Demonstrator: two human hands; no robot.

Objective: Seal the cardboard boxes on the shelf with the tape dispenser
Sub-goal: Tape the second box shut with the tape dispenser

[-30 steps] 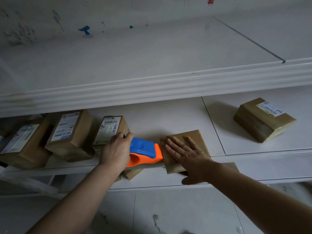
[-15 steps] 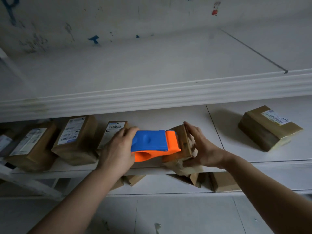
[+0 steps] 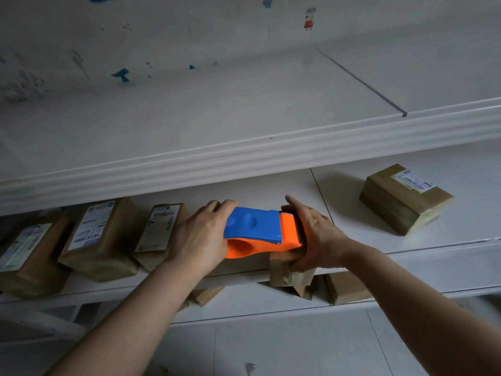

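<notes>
A blue and orange tape dispenser [image 3: 257,229] is gripped at its left end by my left hand [image 3: 202,234]. Its orange nose presses against a small brown cardboard box [image 3: 288,272] standing on edge at the front of the white middle shelf [image 3: 265,194]. My right hand [image 3: 311,237] wraps the box from the right and holds it upright. The dispenser and my fingers hide most of the box.
Three labelled boxes lean in a row at the left: [image 3: 27,256], [image 3: 100,234], [image 3: 160,232]. Another labelled box [image 3: 404,198] lies at the right of the same shelf. More boxes [image 3: 344,289] sit on the lower shelf. The upper shelf edge [image 3: 244,156] overhangs close above.
The box lay flat under my right palm, then my right hand tipped it up on edge. My left hand lifted the dispenser and pushed it right against the box.
</notes>
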